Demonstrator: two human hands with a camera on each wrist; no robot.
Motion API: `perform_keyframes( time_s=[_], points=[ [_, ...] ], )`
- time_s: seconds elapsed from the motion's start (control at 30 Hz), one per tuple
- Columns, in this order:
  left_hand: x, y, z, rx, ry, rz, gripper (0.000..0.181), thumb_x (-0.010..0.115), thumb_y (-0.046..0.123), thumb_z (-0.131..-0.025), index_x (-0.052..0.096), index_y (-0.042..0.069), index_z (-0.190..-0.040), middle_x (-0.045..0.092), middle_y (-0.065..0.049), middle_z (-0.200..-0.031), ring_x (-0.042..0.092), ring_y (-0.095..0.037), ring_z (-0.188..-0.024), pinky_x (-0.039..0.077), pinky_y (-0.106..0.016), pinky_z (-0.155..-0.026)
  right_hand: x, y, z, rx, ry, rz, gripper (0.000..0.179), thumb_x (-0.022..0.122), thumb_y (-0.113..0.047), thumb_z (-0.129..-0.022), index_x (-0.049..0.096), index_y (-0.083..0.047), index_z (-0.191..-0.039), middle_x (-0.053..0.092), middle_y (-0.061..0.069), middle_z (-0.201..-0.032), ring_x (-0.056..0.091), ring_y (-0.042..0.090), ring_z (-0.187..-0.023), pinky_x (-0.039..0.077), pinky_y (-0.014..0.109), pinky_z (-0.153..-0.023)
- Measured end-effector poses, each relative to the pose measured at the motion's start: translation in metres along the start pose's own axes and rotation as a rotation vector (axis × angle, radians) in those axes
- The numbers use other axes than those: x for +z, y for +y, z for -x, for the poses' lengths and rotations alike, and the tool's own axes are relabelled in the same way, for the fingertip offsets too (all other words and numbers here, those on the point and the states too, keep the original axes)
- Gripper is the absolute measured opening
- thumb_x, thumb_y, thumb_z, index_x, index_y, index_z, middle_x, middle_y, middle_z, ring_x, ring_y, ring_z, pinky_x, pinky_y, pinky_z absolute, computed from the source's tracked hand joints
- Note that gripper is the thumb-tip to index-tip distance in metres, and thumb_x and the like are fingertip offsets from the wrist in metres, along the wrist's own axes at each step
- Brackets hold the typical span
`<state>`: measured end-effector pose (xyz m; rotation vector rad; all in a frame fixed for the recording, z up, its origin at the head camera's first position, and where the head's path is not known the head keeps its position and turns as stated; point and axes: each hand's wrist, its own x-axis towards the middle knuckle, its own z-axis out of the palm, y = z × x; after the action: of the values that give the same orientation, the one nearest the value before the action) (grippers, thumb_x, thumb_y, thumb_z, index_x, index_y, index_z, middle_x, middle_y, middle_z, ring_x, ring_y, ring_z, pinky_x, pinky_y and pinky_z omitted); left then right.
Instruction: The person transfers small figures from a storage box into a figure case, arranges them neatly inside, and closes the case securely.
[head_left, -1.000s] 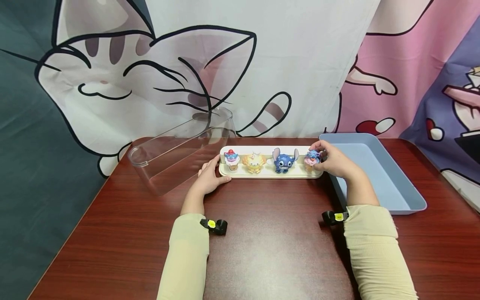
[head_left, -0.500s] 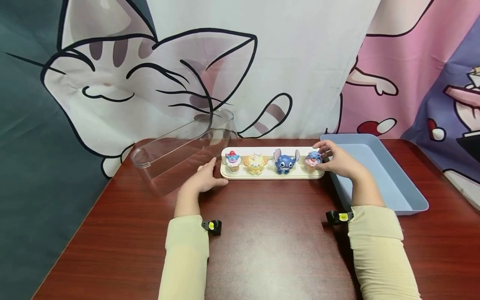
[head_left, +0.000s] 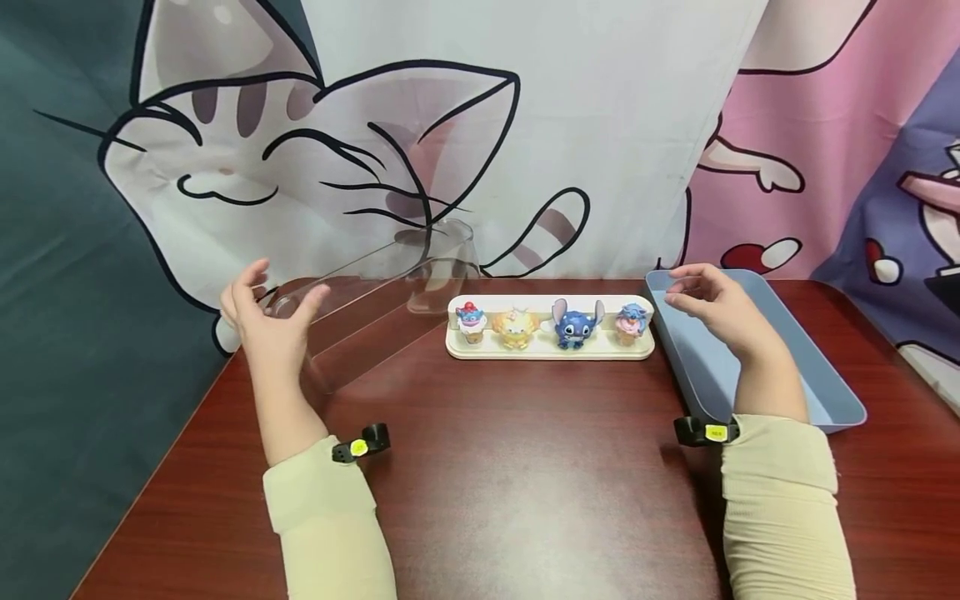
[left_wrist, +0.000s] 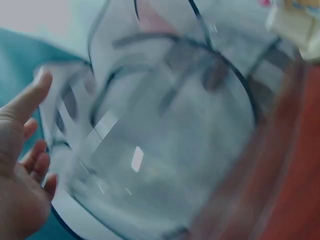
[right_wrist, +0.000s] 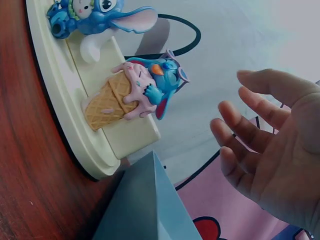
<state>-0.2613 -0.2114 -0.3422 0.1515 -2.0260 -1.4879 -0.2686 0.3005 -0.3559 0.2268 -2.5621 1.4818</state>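
A cream display base (head_left: 547,352) holds several small figurines in a row. From the left stand an ice-cream-cone figurine (head_left: 471,323), a yellow fluffy one (head_left: 515,329), a blue big-eared one (head_left: 576,327) and another cone with a blue creature on top (right_wrist: 145,90). Left of the base a clear plastic cover (head_left: 375,325) lies slantwise. My left hand (head_left: 272,329), thumb and fingers spread, is at the cover's near left end. Over the left side of the blue tray hovers my right hand (head_left: 720,308), fingers loosely bent around nothing.
The shallow blue tray (head_left: 840,400) stands right of the display base. Behind the brown wooden table (head_left: 525,467) hangs a cartoon-printed cloth (head_left: 585,125), close to the cover's far end. The table's left edge runs below the left hand.
My left hand has left the base's left end and moved left to the cover. My right hand has let go of the right cone figurine and drawn off to the right.
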Motion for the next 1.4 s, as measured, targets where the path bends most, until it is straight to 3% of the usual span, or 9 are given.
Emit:
perform_keyframes(
  time_s=[0.1,0.2,0.27,0.53,0.6,0.9,1.07,1.2,1.4],
  points=[
    [-0.006,-0.026,-0.002,-0.167,-0.099,0.078,0.087,0.077,0.028,-0.075,0.023,0.032,-0.143,0.017,0.008,-0.143,0.019,-0.008,-0.130,0.024,-0.033,-0.105,0.001,0.001,0.000,0.007,0.045,-0.014,0.024,0.061,-0.014,-0.090,0.056,-0.026,-0.109,0.054,-0.012,-0.087,0.050,0.005,-0.076,0.040,0.022,-0.066],
    [-0.008,-0.047,-0.005,-0.253,-0.172,0.178,0.095,0.075,0.017,-0.077,0.012,0.030,-0.147,0.012,0.005,-0.150,0.016,-0.010,-0.135,0.022,-0.033,-0.107,0.001,0.003,0.001,0.029,0.062,0.003,0.023,0.059,-0.016,-0.091,0.056,-0.024,-0.113,0.054,-0.015,-0.088,0.050,0.005,-0.079,0.040,0.022,-0.069],
    [-0.008,-0.055,-0.006,-0.261,-0.177,0.233,0.095,0.075,0.010,-0.076,0.014,0.027,-0.147,0.019,0.002,-0.149,0.022,-0.011,-0.133,0.025,-0.031,-0.105,-0.001,0.005,0.001,0.055,0.074,0.014,0.022,0.057,-0.018,-0.092,0.056,-0.024,-0.113,0.054,-0.018,-0.087,0.050,0.004,-0.082,0.039,0.021,-0.070],
    [-0.012,-0.061,-0.004,-0.240,-0.328,0.036,0.101,0.077,0.017,-0.076,0.005,0.028,-0.147,0.020,-0.008,-0.149,0.022,-0.021,-0.135,0.023,-0.042,-0.106,-0.004,0.010,0.001,0.117,0.168,-0.041,0.017,0.057,-0.021,-0.093,0.059,-0.029,-0.107,0.054,-0.019,-0.088,0.048,0.004,-0.084,0.038,0.019,-0.072],
    [-0.009,-0.070,-0.007,-0.250,-0.303,0.077,0.100,0.078,0.014,-0.074,0.009,0.027,-0.146,0.025,-0.008,-0.146,0.026,-0.019,-0.132,0.027,-0.038,-0.104,-0.004,0.009,0.001,0.118,0.192,-0.051,0.016,0.057,-0.021,-0.093,0.060,-0.028,-0.107,0.054,-0.019,-0.088,0.048,0.004,-0.083,0.039,0.020,-0.072],
    [-0.002,-0.073,-0.006,-0.260,-0.146,0.293,0.092,0.080,-0.003,-0.067,0.030,0.022,-0.140,0.042,-0.005,-0.133,0.037,-0.017,-0.123,0.037,-0.017,-0.090,0.001,0.002,0.000,0.086,0.299,-0.106,0.018,0.060,-0.021,-0.091,0.063,-0.018,-0.108,0.060,-0.020,-0.084,0.053,0.002,-0.084,0.041,0.019,-0.071],
    [-0.002,-0.069,-0.007,-0.186,-0.088,0.408,0.084,0.077,-0.012,-0.064,0.039,0.016,-0.133,0.049,-0.003,-0.124,0.042,-0.017,-0.115,0.040,-0.017,-0.084,0.001,0.005,-0.002,0.049,0.317,-0.139,0.024,0.062,-0.023,-0.089,0.064,-0.015,-0.112,0.062,-0.014,-0.086,0.055,0.003,-0.084,0.041,0.020,-0.071],
    [-0.003,-0.059,-0.008,-0.127,-0.062,0.537,0.080,0.074,-0.017,-0.065,0.040,0.012,-0.132,0.049,-0.007,-0.123,0.042,-0.020,-0.116,0.041,-0.020,-0.083,-0.003,0.019,-0.007,0.001,0.316,-0.283,0.028,0.068,-0.019,-0.085,0.065,-0.010,-0.112,0.065,-0.006,-0.088,0.058,0.006,-0.084,0.041,0.020,-0.069],
    [-0.003,-0.026,-0.012,0.011,-0.092,0.689,0.080,0.068,-0.023,-0.065,0.039,0.007,-0.133,0.048,-0.013,-0.123,0.041,-0.026,-0.118,0.046,-0.024,-0.080,0.005,-0.009,-0.003,-0.054,0.358,-0.303,0.022,0.064,-0.009,-0.087,0.067,-0.010,-0.109,0.064,-0.008,-0.088,0.055,0.006,-0.083,0.041,0.018,-0.072]
  ],
)
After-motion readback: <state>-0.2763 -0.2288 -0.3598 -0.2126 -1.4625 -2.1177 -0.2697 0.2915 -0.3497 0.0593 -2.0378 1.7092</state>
